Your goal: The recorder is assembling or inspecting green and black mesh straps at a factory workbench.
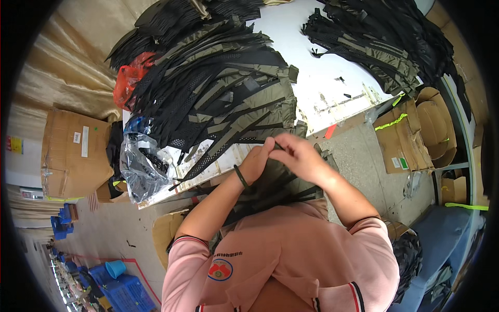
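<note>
Curled nearly closed, the left hand [255, 162] and right hand [302, 160] meet and pinch an olive-black fabric piece [278, 178] just off the near edge of the white table [286, 28]; its long folds point away from that edge.

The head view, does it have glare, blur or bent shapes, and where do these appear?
Head view: the flat white tabletop looks bright near the top; head view: the crumpled clear plastic bag shows glints; head view: black corners frame a curved picture, and tiny distant clutter at lower left looks soft.
</note>
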`<state>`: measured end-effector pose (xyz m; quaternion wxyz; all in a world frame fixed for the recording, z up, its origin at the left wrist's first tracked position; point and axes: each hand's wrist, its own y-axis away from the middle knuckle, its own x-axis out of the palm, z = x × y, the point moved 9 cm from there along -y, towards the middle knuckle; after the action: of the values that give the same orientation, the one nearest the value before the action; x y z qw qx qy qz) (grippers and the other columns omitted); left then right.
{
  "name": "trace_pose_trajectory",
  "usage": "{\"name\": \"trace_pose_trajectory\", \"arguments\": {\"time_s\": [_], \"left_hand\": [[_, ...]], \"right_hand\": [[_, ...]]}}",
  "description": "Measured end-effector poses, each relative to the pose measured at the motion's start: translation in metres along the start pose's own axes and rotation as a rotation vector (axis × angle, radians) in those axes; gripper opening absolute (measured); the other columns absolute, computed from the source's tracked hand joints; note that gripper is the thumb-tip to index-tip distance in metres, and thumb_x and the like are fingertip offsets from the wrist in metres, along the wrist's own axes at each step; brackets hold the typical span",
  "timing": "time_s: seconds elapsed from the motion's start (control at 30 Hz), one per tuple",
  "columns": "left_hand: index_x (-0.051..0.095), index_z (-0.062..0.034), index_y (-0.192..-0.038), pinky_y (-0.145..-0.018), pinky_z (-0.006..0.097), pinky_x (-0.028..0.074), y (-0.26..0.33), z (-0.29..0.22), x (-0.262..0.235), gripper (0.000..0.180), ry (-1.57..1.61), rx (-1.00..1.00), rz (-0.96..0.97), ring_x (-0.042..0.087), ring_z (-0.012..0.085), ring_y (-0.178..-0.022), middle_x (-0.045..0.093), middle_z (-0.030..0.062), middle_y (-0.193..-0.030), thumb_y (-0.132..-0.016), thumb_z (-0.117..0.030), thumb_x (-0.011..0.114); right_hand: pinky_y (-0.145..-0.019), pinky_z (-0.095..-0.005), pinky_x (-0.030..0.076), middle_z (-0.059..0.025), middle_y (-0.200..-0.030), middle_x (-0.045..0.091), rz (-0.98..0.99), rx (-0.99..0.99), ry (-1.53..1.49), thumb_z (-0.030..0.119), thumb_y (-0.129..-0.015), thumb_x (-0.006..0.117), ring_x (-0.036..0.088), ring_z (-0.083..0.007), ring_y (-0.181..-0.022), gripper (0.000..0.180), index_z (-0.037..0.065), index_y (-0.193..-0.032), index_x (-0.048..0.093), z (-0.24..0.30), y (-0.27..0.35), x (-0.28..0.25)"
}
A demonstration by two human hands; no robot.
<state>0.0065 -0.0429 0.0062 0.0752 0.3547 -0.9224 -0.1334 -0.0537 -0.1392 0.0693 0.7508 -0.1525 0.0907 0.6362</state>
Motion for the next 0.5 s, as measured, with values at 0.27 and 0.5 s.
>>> {"name": "trace_pose_trajectory", "arguments": {"time_s": [0.27,0.5], "left_hand": [[0.064,0.001,-0.093,-0.074,0.034,0.048,0.064,0.024,-0.005,0.048,-0.933,0.007,0.636,0.063,0.0285,-0.081,0.065,0.0183,-0.086,-0.085,-0.046,0.062],[0.067,-0.0022,-0.088,-0.071,0.041,0.051,0.095,0.118,-0.008,0.055,-1.333,-0.208,0.724,0.064,0.0356,-0.079,0.066,0.0186,-0.083,-0.084,-0.056,0.054]], "right_hand": [[-0.067,-0.0354,0.046,-0.0174,-0.076,0.059,-0.34,0.189,0.12,0.023,-0.089,0.06,0.057,-0.032,-0.069,0.022,0.002,-0.09,0.055,-0.06,0.044,-0.102],[-0.068,-0.0432,0.045,-0.0187,-0.078,0.063,-0.204,0.384,0.548,0.038,-0.082,0.065,0.06,-0.037,-0.077,0.037,0.002,-0.083,0.058,-0.095,0.005,-0.096]]}}
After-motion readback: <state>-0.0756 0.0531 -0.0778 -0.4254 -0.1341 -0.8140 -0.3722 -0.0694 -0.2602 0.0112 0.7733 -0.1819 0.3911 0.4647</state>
